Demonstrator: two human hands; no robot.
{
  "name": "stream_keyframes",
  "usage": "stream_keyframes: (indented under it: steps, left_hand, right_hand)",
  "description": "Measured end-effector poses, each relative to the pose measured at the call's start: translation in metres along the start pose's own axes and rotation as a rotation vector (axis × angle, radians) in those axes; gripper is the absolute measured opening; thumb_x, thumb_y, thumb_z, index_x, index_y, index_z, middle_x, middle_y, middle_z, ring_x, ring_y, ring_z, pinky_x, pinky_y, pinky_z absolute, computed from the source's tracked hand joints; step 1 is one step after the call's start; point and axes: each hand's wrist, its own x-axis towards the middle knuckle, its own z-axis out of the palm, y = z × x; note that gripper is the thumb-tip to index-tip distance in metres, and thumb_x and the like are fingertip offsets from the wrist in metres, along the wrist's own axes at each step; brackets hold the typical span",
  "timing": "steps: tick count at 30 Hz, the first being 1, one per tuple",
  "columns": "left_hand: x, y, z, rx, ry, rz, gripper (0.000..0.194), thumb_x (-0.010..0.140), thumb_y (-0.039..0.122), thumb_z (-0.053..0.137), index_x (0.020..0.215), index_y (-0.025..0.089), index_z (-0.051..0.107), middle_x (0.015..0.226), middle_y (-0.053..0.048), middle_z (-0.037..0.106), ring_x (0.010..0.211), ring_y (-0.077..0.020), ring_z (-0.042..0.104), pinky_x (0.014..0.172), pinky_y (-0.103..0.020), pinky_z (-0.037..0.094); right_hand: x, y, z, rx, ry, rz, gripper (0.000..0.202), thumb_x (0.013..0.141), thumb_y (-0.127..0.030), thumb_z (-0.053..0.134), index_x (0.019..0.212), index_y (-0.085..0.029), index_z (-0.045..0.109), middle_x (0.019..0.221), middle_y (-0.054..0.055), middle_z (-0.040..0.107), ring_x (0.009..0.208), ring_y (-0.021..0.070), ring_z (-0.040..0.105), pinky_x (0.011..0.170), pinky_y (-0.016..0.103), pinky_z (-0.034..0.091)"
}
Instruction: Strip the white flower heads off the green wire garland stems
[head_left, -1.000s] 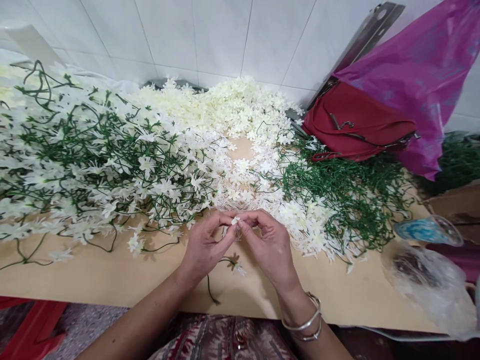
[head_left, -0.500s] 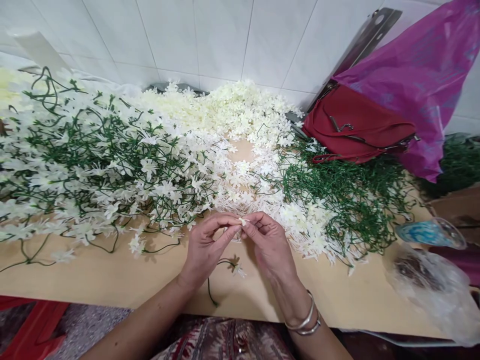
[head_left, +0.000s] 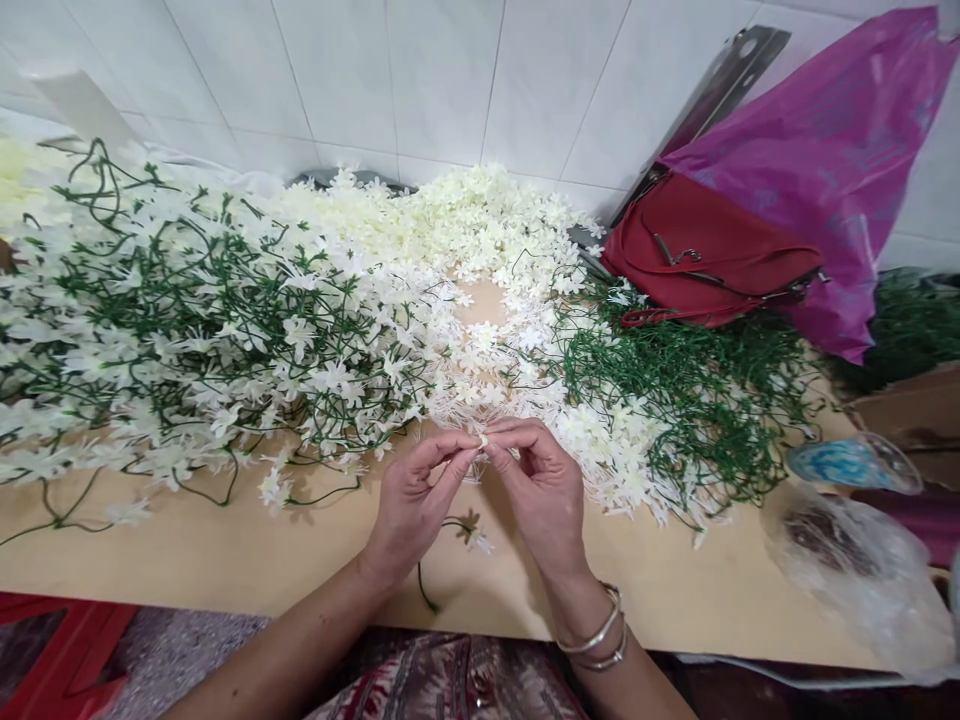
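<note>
My left hand (head_left: 416, 505) and my right hand (head_left: 541, 495) meet fingertip to fingertip above the table. Between their pinched thumbs and forefingers is a small white artificial flower piece (head_left: 482, 441), mostly covered by the fingers. Just below the hands, a green stem with a white flower (head_left: 478, 540) lies on the wooden table (head_left: 300, 570). Beyond the fingertips spread loose white stamen strands and petals (head_left: 487, 395). To the left is a big heap of white flowers on green stems (head_left: 247, 330); bare green stems (head_left: 675, 390) are piled to the right.
Cream-coloured blossoms (head_left: 480, 215) are heaped against the tiled wall (head_left: 442, 80). At the back right sit a red bag (head_left: 712, 250) and a purple plastic bag (head_left: 840, 170). A clear plastic bag (head_left: 870, 580) and a blue-patterned cup (head_left: 855, 464) lie at the right edge. A red stool (head_left: 67, 650) stands lower left.
The fingertips have closed more tightly over the small flower piece, so less of it shows. My right hand has shifted slightly, and the view has moved a little.
</note>
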Motion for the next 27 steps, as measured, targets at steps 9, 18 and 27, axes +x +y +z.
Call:
stream_keyframes:
  steps: [9, 18, 27]
  left_hand:
    - [0.008, 0.008, -0.003, 0.122, 0.024, 0.135, 0.008, 0.099, 0.02, 0.068, 0.098, 0.023, 0.076, 0.098, -0.007, 0.077, 0.097, -0.0204, 0.071, 0.092, -0.034, 0.056]
    - [0.005, 0.003, -0.005, 0.071, -0.003, 0.035, 0.009, 0.099, 0.026, 0.069, 0.1, 0.022, 0.077, 0.097, -0.005, 0.078, 0.092, -0.0188, 0.073, 0.087, -0.03, 0.057]
    - [0.003, 0.0, -0.002, 0.077, 0.009, -0.012, 0.011, 0.098, 0.028, 0.071, 0.1, 0.021, 0.079, 0.094, -0.004, 0.081, 0.087, -0.0173, 0.075, 0.084, -0.027, 0.059]
  right_hand:
    - [-0.004, 0.011, 0.008, 0.062, 0.084, 0.223, 0.023, 0.084, -0.038, 0.083, 0.093, -0.024, 0.067, 0.082, -0.002, 0.065, 0.075, 0.0155, 0.061, 0.071, 0.028, 0.052]
    - [-0.002, 0.014, 0.009, 0.283, 0.038, 0.359, 0.025, 0.074, -0.041, 0.09, 0.088, -0.026, 0.076, 0.08, 0.0, 0.075, 0.074, 0.0171, 0.066, 0.077, 0.034, 0.056]
    - [0.003, 0.018, 0.009, 0.421, 0.014, 0.441, 0.029, 0.07, -0.04, 0.096, 0.074, -0.024, 0.072, 0.067, -0.005, 0.062, 0.064, 0.0125, 0.052, 0.068, 0.026, 0.046]
